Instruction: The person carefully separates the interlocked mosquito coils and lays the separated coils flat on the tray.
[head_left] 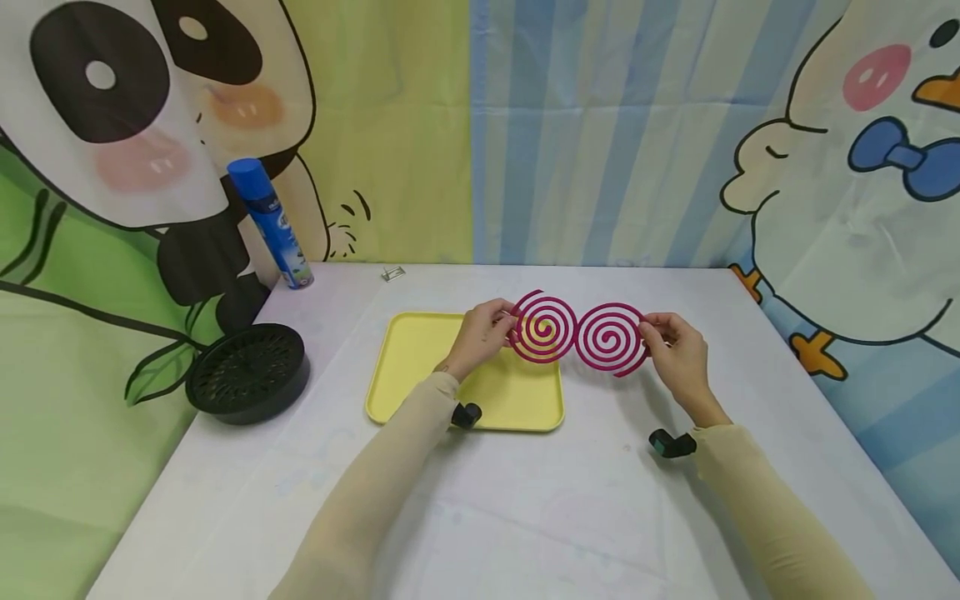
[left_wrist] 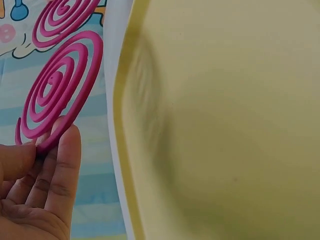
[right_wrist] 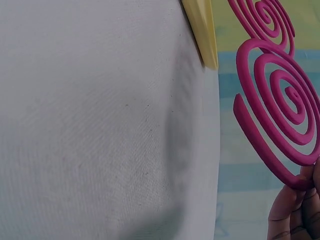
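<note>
Two magenta mosquito coils are held up side by side, flat faces toward me, their edges meeting in the middle in the head view. My left hand (head_left: 480, 337) pinches the outer edge of the left mosquito coil (head_left: 546, 328) between thumb and fingers, over a yellow tray (head_left: 416, 367). On the other side, my right hand (head_left: 681, 358) pinches the outer rim of the right mosquito coil (head_left: 611, 338), just right of the tray. The left wrist view shows thumb and fingers at the rim of the near coil (left_wrist: 52, 80). In the right wrist view, fingertips grip the bottom of the near coil (right_wrist: 292, 93).
A round black slotted container (head_left: 251, 375) sits at the table's left edge. Behind it stands a blue spray can (head_left: 272, 223). A small metal stand (head_left: 392, 273) lies near the back edge of the white table (head_left: 525, 508). Printed curtains hang behind and beside.
</note>
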